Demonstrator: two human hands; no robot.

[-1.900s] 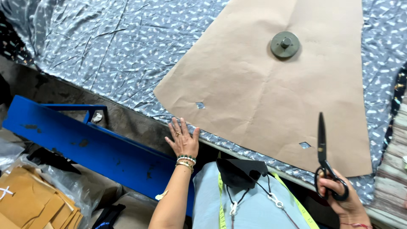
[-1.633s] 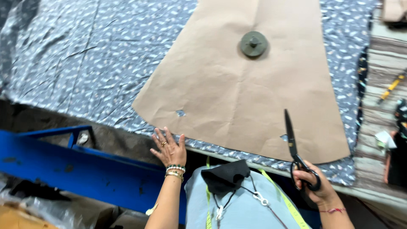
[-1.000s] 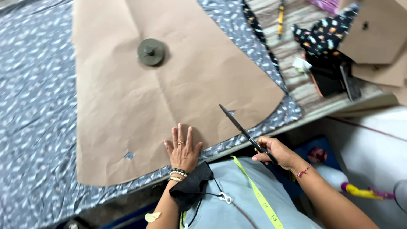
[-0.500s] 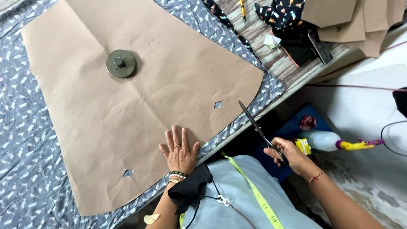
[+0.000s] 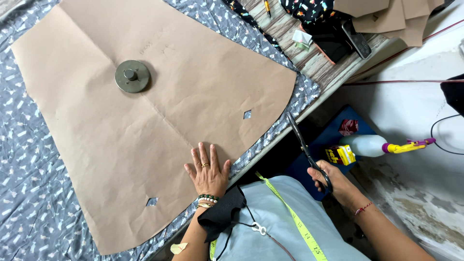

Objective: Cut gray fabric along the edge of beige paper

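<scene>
Leftmost, cloth: grey-blue printed fabric (image 5: 29,159) spread flat over the worktop (image 5: 309,60), running under everything else.
Pattern: a big brown paper sheet (image 5: 145,140) lies on the fabric, creased, with small notch holes near its lower and right edges.
Weight: a round metal disc (image 5: 132,76) sits on the upper part of the paper, well apart from both hands.
Left hand: the left hand (image 5: 208,171) lies flat with fingers spread wide, palm down on the paper's near edge, holding nothing; beaded bracelets at the wrist.
Tape: a yellow measuring tape (image 5: 290,217) hangs over the person's pale blue top.
Scissors: black scissors (image 5: 304,147) stand off the worktop's edge, blades together and pointing up toward the fabric's corner, near it but not touching that I can tell.
Right hand: the right hand (image 5: 333,181) is wrapped around the scissor handles, right of the left hand and below the worktop's edge.
Bottle: a white spray bottle (image 5: 367,145) with a yellow nozzle lies on the floor beside a small yellow box (image 5: 340,154); contents cannot be told.
Far corner: dark patterned cloth (image 5: 309,9) and brown paper pieces (image 5: 386,14) are piled on the worktop.
</scene>
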